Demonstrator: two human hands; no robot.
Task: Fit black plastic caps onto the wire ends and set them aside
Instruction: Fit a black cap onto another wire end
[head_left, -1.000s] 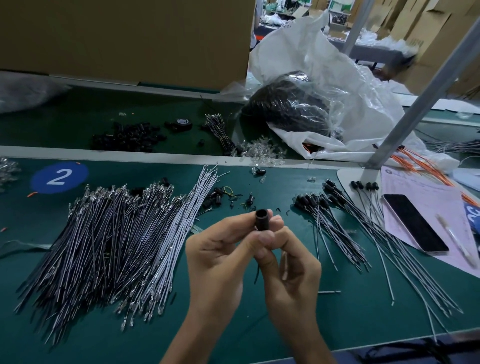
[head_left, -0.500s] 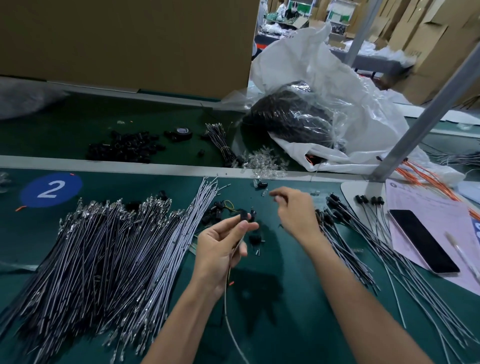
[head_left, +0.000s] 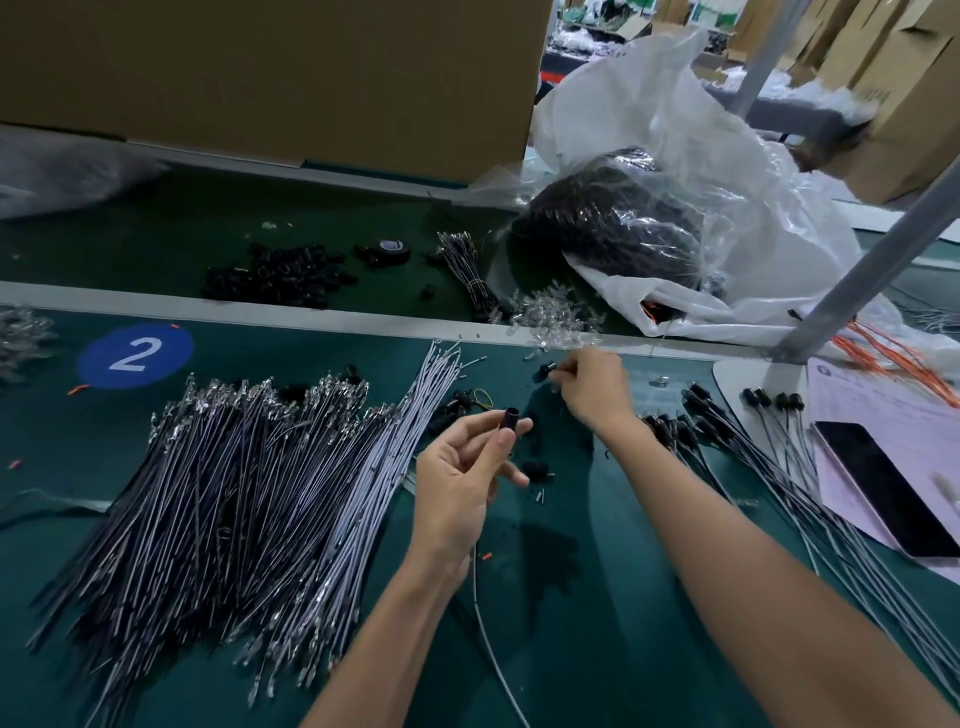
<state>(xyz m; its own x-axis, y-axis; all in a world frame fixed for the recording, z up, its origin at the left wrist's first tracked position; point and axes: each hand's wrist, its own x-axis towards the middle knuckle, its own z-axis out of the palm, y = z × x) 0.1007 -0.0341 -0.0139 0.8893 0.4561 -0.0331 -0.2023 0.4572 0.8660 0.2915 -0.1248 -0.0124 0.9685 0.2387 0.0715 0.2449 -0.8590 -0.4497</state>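
Two pinches: our left hand (head_left: 457, 478) grips a capped wire (head_left: 509, 419), our right hand (head_left: 592, 389) a loose cap (head_left: 545, 370); at one o'clock, a plastic bag (head_left: 753, 218) holds a dark bundle (head_left: 608, 228).

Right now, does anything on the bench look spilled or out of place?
Yes. Clear plastic pieces spill over the white divider rail onto both sides, and a few loose black caps lie scattered on the green mat. Nothing looks damaged.

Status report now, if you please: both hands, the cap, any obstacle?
Left hand pinches black cap, wire hanging below. Right hand at loose cap, grip unclear. No obstruction seen.
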